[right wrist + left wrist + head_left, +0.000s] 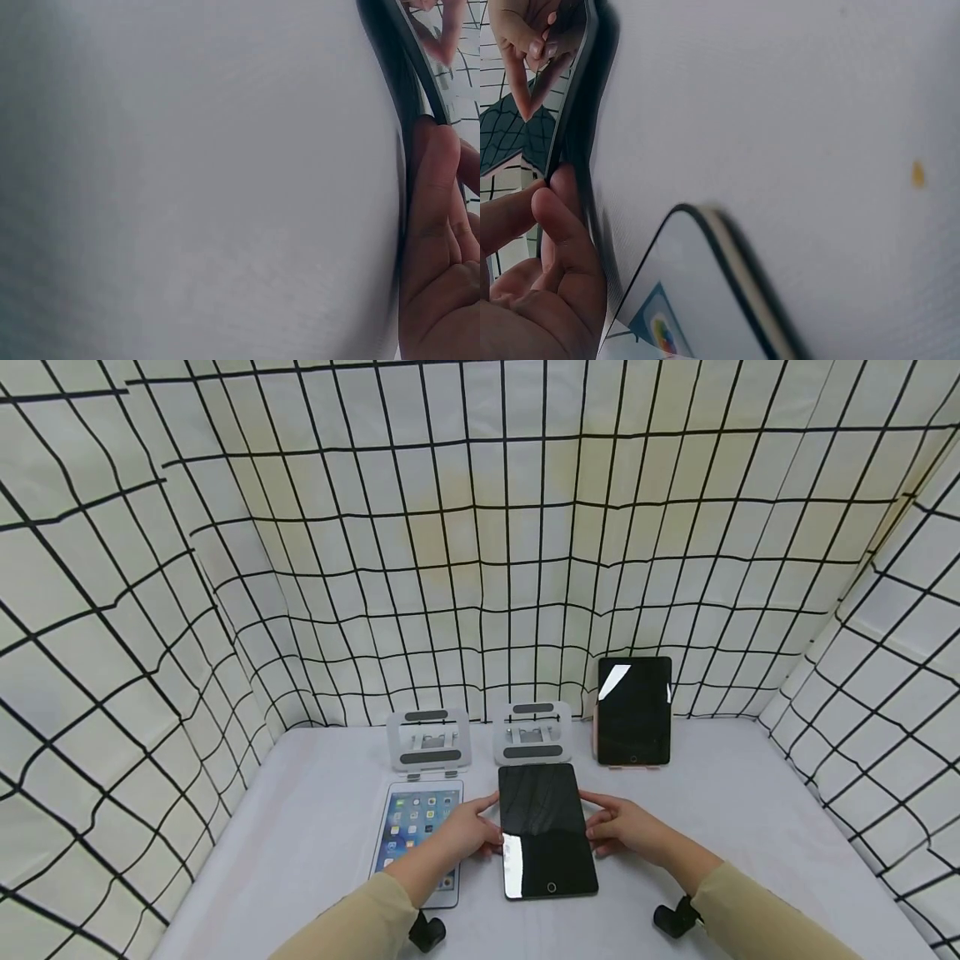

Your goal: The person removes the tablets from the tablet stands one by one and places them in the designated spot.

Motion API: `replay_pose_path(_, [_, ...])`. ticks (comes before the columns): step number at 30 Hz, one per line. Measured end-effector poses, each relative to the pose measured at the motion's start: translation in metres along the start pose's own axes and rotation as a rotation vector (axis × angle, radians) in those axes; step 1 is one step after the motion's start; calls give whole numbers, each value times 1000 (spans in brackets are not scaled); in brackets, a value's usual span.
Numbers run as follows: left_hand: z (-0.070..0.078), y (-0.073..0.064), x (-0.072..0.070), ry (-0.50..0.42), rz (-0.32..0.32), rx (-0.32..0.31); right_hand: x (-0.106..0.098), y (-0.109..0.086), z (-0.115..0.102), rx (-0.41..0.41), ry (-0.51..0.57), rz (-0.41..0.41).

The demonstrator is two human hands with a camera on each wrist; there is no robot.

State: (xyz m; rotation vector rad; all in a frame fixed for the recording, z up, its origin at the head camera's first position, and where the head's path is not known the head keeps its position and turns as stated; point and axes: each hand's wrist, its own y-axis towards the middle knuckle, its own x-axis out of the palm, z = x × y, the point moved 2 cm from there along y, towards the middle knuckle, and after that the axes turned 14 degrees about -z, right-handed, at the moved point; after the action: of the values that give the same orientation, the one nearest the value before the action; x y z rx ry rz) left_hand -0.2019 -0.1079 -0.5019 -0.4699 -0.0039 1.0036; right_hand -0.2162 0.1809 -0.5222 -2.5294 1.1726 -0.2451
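Note:
A black tablet (546, 831) with a dark, reflective screen faces up at the middle of the white table, its home button at the near end. My left hand (467, 828) grips its left edge, thumb on top and fingertips underneath. At the opposite edge, my right hand (626, 828) pinches it the same way. Both wrist views show a dark shadow beneath the tablet's edge. Left of it lies a white tablet (401, 818) with its screen lit and app icons showing; my left forearm passes over part of it.
Behind the black tablet stands a grey-white tablet stand (532, 753), with a second stand (428, 758) to its left. Another dark tablet (634, 710) leans upright on a pinkish stand at the back right. Black-lined white netting (495, 543) walls the white table (750, 827).

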Motion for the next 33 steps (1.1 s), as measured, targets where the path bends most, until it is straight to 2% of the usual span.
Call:
replay_pose_path(5, [-1,1,1,-9,1,-58,-1,0,2,4,3,-25])
replay_pose_path(18, [-1,5,2,-19,-33,-137,-3,0,-4,53,-37,-44])
replay_pose_path(25, [4,5,6,-23,-33,-173,-4,2,-7,105,-89,-21])
replay_pose_path(33, [8,6,7,38,-21,-184,2,3,-11,179,-144,46])
